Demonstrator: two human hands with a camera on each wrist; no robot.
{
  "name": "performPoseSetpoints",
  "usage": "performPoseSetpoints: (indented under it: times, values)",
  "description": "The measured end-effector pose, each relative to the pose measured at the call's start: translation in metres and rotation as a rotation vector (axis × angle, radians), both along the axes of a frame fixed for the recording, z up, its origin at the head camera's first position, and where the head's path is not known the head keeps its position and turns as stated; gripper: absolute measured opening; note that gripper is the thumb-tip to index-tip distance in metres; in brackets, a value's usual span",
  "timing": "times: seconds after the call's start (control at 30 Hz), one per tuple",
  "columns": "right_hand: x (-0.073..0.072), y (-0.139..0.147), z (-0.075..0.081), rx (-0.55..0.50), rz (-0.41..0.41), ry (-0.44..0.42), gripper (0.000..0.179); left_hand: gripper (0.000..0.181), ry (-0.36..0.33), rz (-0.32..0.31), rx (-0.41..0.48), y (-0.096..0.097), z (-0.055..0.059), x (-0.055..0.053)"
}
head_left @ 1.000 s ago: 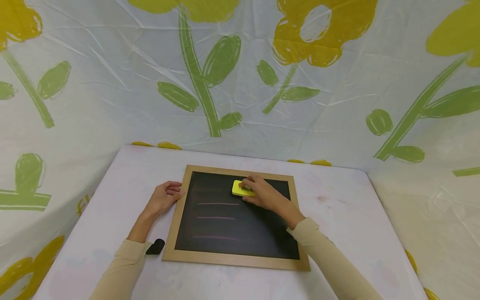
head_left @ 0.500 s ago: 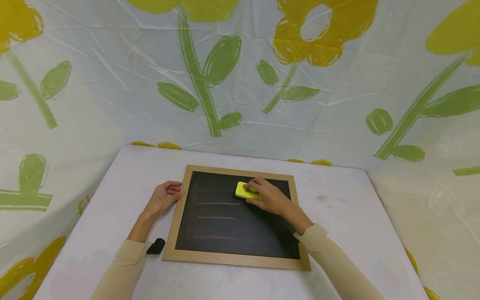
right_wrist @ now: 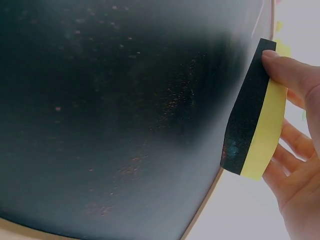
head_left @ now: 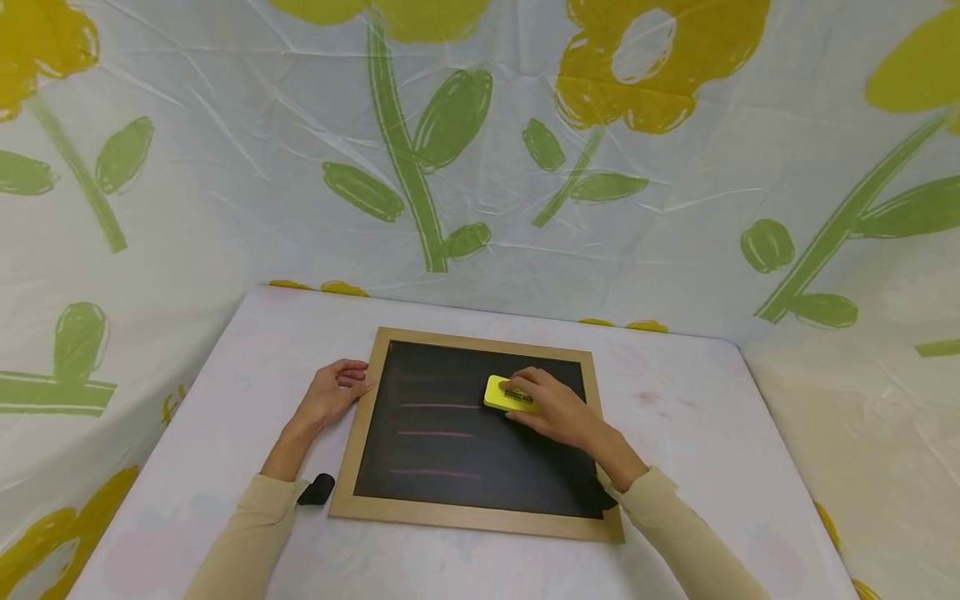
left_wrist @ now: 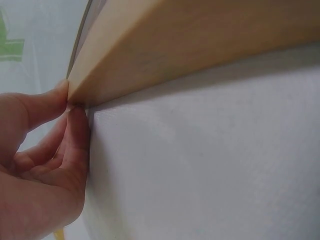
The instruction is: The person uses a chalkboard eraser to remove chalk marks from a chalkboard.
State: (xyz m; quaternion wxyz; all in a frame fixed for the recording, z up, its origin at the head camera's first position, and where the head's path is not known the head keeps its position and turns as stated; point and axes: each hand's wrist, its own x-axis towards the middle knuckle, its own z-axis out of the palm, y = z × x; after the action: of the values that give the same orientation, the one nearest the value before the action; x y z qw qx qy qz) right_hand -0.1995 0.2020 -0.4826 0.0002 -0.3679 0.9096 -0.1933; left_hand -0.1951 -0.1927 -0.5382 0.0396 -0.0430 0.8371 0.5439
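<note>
A chalkboard (head_left: 525, 475) in a light wooden frame lies on the table, with three faint pink chalk lines (head_left: 435, 433) on its left half. My right hand (head_left: 553, 407) grips a yellow chalkboard eraser (head_left: 497, 393) over the upper right of the board. In the right wrist view, the black felt (right_wrist: 245, 112) of the eraser faces the board, and chalk specks dot the dark surface. At the left side of the wooden frame (left_wrist: 125, 55), my left hand (left_wrist: 45, 150) pinches the edge between thumb and curled forefinger. Its other fingers are folded in.
A white table cover (head_left: 697, 467) spreads around the board. Behind and at both sides hangs a white cloth (head_left: 262, 150) printed with yellow flowers and green leaves. A small black object (head_left: 317, 490) sits by the left cuff.
My right hand has moved the eraser right and toward me across the board. The left hand stays at the frame. The head view has shifted slightly.
</note>
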Motion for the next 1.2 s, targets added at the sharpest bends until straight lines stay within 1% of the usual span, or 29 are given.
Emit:
performPoseSetpoints:
  times: [0.23,0.37,0.6,0.83,1.0,1.2]
  values:
    - [0.008,0.009,-0.001,0.007,-0.002,-0.010,0.047,0.038,0.019,-0.009,0.004,0.002,-0.003,-0.004]
    - [0.013,0.012,-0.001,0.003,-0.001,-0.005,0.048,0.037,0.028,-0.009,0.001,0.003,-0.003,-0.005]
    - [0.019,0.014,-0.005,-0.001,0.017,0.004,0.047,0.038,0.012,-0.008,-0.001,0.002,-0.001,-0.004]
    - [0.019,0.011,-0.007,-0.005,0.035,-0.007,0.043,0.039,0.008,-0.010,-0.002,0.002,0.000,-0.003]
    - [0.016,0.009,-0.007,0.001,0.046,0.005,0.042,0.039,0.004,-0.013,0.008,0.003,-0.001,-0.003]
    - [0.012,0.004,-0.008,0.018,0.061,-0.005,0.039,0.039,0.011,-0.007,-0.011,0.000,-0.001,-0.003]
